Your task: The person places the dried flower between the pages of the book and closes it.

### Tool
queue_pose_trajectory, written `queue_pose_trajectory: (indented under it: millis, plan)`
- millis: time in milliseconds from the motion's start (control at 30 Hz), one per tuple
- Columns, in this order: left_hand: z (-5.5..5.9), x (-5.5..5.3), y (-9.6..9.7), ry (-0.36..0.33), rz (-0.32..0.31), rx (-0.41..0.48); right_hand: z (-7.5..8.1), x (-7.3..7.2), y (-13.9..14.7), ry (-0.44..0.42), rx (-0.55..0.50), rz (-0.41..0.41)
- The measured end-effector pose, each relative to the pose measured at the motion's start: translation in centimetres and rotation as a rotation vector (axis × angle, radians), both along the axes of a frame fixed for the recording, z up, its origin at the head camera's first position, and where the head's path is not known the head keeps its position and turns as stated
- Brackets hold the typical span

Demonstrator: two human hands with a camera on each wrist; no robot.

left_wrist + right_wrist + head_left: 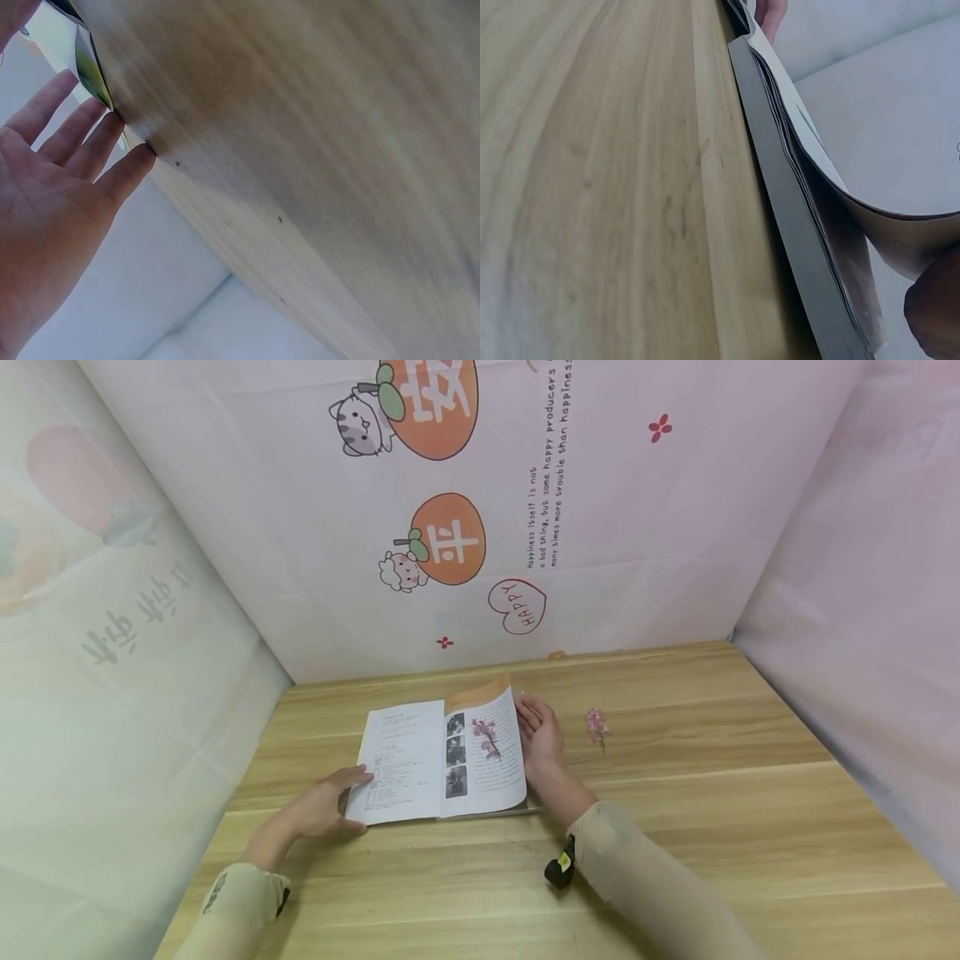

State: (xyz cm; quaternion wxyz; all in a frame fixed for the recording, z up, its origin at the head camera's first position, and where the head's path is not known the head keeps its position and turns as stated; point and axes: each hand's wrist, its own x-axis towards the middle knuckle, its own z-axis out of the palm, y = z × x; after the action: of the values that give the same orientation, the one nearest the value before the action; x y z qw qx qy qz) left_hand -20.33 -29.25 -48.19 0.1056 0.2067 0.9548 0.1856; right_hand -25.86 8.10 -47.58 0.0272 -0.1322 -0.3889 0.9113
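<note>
One left hand (322, 804), its fingers loose, touches the left edge of the open book (405, 752) on the table (450, 893); the right hand (543, 745) is at its raised right page (498, 781), pinching or not, I cannot tell; farther right lies one pink sprig (597, 725).

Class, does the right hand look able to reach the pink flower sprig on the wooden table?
Probably yes: the pink flower sprig lies near the right hand, with nothing standing between them.
</note>
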Motion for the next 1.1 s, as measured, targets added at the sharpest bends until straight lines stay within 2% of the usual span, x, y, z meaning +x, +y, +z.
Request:
queue_pose_trajectory:
  millis: [333,633,867,1100]
  plan:
    - [0.5,0.4,0.3,-0.005,0.001,-0.012,0.7,0.3,-0.5,0.026,-0.128,-0.02]
    - [1.2,0.4,0.6,0.027,-0.013,-0.026,1.3,0.0,-1.0,-0.012,-0.213,-0.056]
    - [1.7,0.3,0.7,0.049,-0.002,-0.027,1.2,-0.1,-1.1,-0.051,-0.224,-0.066]
    - [2.1,0.0,0.7,0.043,0.013,-0.038,1.4,0.1,-1.4,-0.043,-0.259,-0.053]
